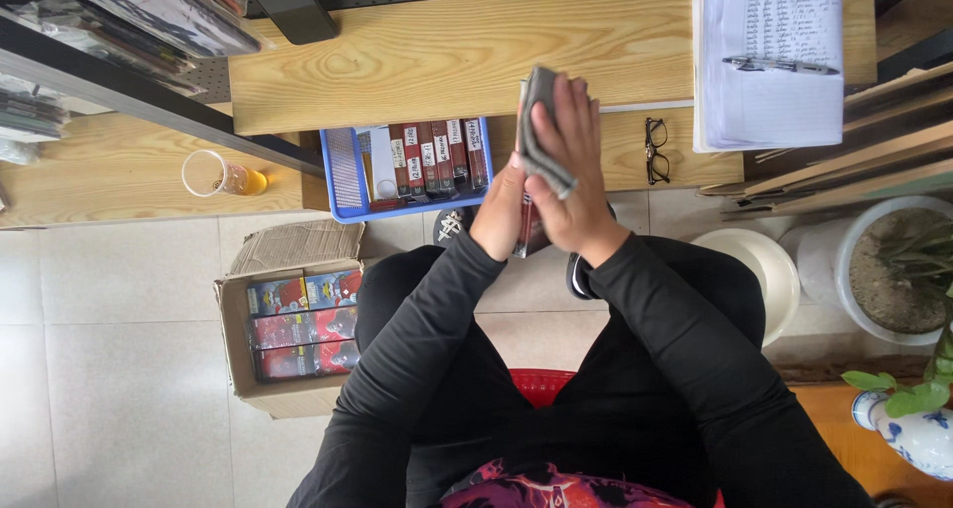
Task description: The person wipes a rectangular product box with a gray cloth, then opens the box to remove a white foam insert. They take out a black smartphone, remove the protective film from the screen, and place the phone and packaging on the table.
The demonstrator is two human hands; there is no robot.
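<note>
Grey cloth point(541, 131): soft, light, pliant, pressed by closed right hand point(571, 166) against small red-and-dark box point(529, 228) gripped in left hand point(499, 210), above counter point(417, 52); best pinched by folded edge.

a small shop or stockroom: wooden shelves point(397, 52), boxed goods in a carton point(288, 319), a handwritten ledger point(774, 62).

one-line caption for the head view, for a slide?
Seated person's right hand wipes a grey cloth over a small box held by the left hand, above a blue tray.
</note>
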